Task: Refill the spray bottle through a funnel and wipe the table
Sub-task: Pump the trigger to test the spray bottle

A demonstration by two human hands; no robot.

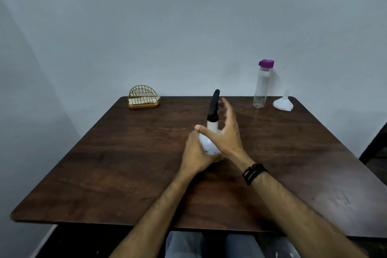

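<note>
While the spray bottle (210,142) stands upright mid-table (125,163), its long axis vertical and black head on top, my left hand (195,156) is clamped round its body. My right hand (225,132), fingers spread apart, hovers just beside the head, nearer to unscrew it.

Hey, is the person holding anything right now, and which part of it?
The left hand grips the spray bottle around its white lower body. The right hand is open beside the black spray head, holding nothing.
</note>
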